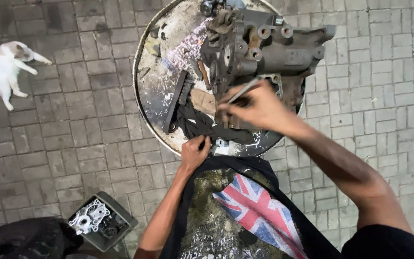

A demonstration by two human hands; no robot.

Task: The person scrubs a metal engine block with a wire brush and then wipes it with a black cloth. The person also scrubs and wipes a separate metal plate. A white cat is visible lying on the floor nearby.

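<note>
Here right hand (pixel 259 108) grips thin metal tool (pixel 243 91) against grimy engine casing (pixel 259 50); left hand (pixel 195 152) pinches dark rag (pixel 202 125) (probably steadying) below casing.

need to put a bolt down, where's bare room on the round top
Bare room: upper left of the round top, between its rim and the brush. Crowded: the engine part fills the right, and the black cloth and both hands take the near edge.

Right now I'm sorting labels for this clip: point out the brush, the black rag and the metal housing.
brush (pixel 174 105), head view, middle of its dark handle.
black rag (pixel 198 125), head view, bunched middle fold.
metal housing (pixel 264 48), head view, grey upper body.
</note>
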